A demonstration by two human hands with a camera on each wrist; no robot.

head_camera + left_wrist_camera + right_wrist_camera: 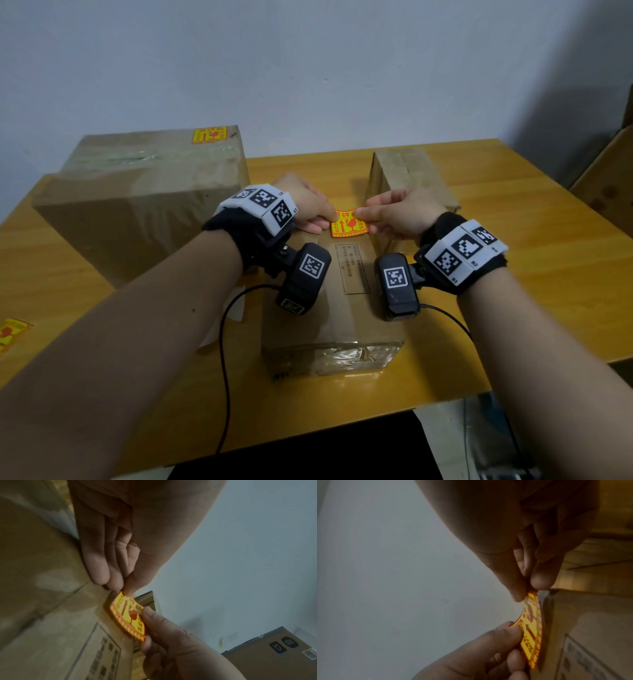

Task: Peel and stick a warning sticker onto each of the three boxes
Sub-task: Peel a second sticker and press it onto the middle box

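A yellow and red warning sticker (347, 224) is held over the far end of the middle cardboard box (329, 301). My left hand (334, 217) pinches its upper left corner and my right hand (359, 214) pinches its upper right corner. In the left wrist view the sticker (128, 614) curves, its lower edge against the box top and its upper edge lifted. The right wrist view shows the sticker (532, 628) edge-on between both pinches. The large box (144, 192) on the left carries a sticker (209, 134). A smaller box (411, 171) stands at the right with no sticker showing.
A sheet of stickers (12, 332) lies at the left edge of the wooden table (513, 274). White backing paper (239, 308) lies beside the middle box. Another brown carton (274, 649) stands off to the right. A wall runs behind the table.
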